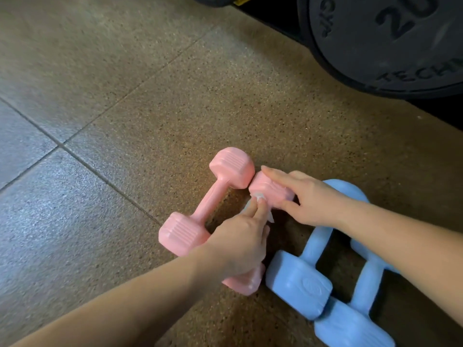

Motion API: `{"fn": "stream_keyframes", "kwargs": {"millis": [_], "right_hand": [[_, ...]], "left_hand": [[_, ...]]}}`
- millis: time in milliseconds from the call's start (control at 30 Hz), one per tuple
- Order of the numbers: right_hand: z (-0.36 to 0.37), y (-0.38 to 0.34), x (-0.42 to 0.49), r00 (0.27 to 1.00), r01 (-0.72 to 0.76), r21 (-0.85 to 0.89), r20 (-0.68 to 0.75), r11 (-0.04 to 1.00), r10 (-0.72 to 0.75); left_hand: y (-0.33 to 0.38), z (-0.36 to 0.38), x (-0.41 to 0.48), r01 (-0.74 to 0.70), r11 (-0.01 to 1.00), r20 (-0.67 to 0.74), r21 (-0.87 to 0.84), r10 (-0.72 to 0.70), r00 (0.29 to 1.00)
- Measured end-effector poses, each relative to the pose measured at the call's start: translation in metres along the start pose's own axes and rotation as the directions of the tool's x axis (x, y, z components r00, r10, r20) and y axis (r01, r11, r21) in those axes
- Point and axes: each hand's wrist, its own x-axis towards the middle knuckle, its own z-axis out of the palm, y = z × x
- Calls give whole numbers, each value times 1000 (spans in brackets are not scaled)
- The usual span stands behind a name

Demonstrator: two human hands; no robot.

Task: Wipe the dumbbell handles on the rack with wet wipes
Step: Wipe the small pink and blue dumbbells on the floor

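Note:
Two pink dumbbells lie on the floor. The left pink dumbbell (205,201) lies free. Beside it, the second pink dumbbell (265,189) has its far head under my right hand (310,199), whose straight fingers rest on that head. My left hand (240,241) pinches a white wet wipe (255,199) against this dumbbell's handle and hides most of the handle. Only the near head shows below my left wrist. Two blue dumbbells (313,274) lie to the right, partly under my right forearm.
The floor is speckled rubber tiling (125,121) with seams. A large black weight plate (390,43) stands at the upper right, and dark equipment runs along the top edge.

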Motion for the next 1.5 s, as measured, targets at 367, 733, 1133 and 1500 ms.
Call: {"fn": "stream_keyframes", "kwargs": {"millis": [367, 733, 1133, 1500], "right_hand": [[-26, -57, 33, 935, -177, -495, 186, 851, 302], [-12, -4, 6, 999, -11, -133, 41, 991, 17], [-16, -37, 11, 987, -89, -286, 101, 954, 122], [-12, -26, 6, 995, -77, -83, -68, 994, 72]], "left_hand": [[11, 1, -34, -111, 941, 37, 321, 105, 994], [9, 12, -60, -81, 961, -28, 263, 91, 995], [18, 4, -51, -51, 942, -14, 330, 59, 998], [-9, -12, -29, -65, 993, -58, -103, 59, 997]]}}
